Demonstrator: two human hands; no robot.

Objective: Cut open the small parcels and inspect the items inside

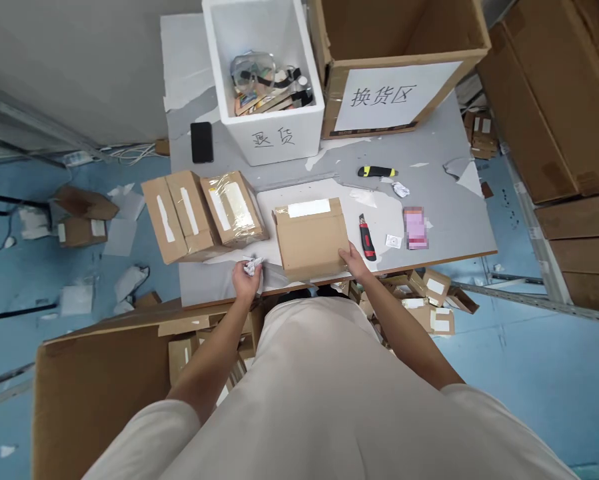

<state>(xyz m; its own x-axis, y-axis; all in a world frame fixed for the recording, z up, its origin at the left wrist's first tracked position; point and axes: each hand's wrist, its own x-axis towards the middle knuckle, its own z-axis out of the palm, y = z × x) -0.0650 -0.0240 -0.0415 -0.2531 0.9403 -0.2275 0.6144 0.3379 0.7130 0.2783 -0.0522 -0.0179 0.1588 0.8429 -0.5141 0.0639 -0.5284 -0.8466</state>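
My left hand is closed around a crumpled piece of white paper near the table's front edge. With my right hand I grip the lower right corner of a flat cardboard box, thumb on top. A white label strip runs along that box's far edge. Just right of the box lies a red and black utility knife. Two taped cardboard boxes, one with double white strips and one with shiny tape, stand left of it.
A white foam bin holding goggles and other items stands at the back, beside a large open carton. A phone, a yellow and black knife and a pink item lie on the table. Another open carton is at lower left.
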